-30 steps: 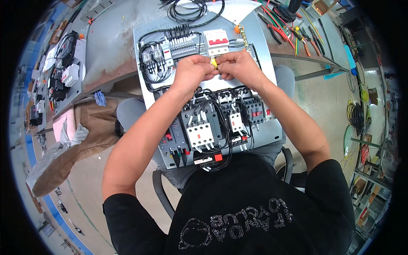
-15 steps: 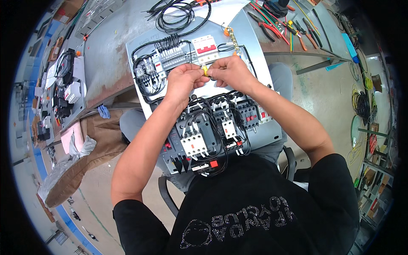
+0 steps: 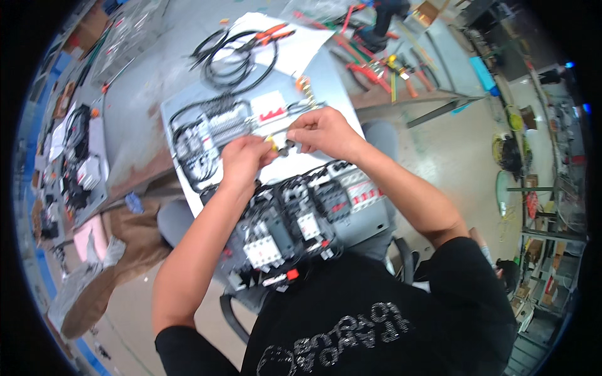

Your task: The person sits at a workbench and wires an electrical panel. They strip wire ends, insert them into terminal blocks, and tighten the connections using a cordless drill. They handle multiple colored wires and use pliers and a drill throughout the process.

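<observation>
My left hand [image 3: 241,161] pinches a small yellow piece [image 3: 271,143], perhaps a wire sleeve, above the middle of a metal mounting plate [image 3: 370,220]. Just right of it my right hand [image 3: 325,135] has thumb and forefinger closed; blur hides whether anything is in them. A small dark bit [image 3: 285,149] shows between the two hands. Beyond them on the plate sits a white breaker with red levers [image 3: 271,108], beside a row of grey terminal blocks [image 3: 227,125]. Nearer me are a white-faced contactor [image 3: 261,250] and a multi-pole breaker [image 3: 365,193] with red parts.
The plate spans from the workbench [image 3: 141,119] to my lap. On the bench are a coil of black cable [image 3: 235,66], orange-handled pliers [image 3: 273,34] on white paper, and red-handled tools [image 3: 370,72] at the right. Another wired assembly [image 3: 78,147] stands at left.
My hands, which met at the yellow piece, are now a little apart, the yellow piece staying with the left. The whole view has shifted and blurred.
</observation>
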{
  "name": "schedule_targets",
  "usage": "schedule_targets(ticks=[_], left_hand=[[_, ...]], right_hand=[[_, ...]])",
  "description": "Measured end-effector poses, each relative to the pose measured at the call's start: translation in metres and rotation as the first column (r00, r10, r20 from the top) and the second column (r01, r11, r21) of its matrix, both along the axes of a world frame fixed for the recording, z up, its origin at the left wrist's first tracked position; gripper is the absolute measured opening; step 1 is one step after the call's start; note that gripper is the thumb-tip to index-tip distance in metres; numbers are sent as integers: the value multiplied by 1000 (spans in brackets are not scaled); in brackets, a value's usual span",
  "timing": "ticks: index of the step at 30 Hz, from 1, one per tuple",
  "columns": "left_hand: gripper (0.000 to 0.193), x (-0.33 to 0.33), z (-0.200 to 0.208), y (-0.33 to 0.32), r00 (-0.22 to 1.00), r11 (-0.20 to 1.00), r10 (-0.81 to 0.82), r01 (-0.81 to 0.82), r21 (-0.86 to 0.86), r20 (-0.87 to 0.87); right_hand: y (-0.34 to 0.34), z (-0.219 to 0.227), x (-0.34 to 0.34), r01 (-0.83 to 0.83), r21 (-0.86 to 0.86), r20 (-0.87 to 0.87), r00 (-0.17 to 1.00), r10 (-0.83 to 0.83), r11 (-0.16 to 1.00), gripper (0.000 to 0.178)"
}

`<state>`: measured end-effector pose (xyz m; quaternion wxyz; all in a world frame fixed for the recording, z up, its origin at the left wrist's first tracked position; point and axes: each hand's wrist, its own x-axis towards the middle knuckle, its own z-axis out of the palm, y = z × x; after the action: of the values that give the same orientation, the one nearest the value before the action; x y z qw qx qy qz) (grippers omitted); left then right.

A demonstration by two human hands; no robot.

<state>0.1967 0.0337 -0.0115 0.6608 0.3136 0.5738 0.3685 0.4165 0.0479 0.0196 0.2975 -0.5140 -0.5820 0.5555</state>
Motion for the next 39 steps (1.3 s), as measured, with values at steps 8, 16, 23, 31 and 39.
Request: schedule_targets(ticks=[8,16,23,31,39], left_hand=[[11,3,2,-1,1000,1000,12,-11,-5,21],[25,6,8,-1,998,998,58,-58,-16,-8],[28,5,4,-3,995,995,101,-101,5,15],[27,3,2,-1,996,996,92,-92,16,24],[22,7,5,-1,995,996,82,-84,40,48]], right_hand=[[157,37,210,523,654,95,660,-745,547,54],[254,29,219,538,428,-241,842,-482,727,27],[183,175,146,369,503,-15,908,-419,781,21],[59,246,15,-557,167,621,700,352,813,37],[45,233,-13,-526,-17,790,513,334,850,38]])
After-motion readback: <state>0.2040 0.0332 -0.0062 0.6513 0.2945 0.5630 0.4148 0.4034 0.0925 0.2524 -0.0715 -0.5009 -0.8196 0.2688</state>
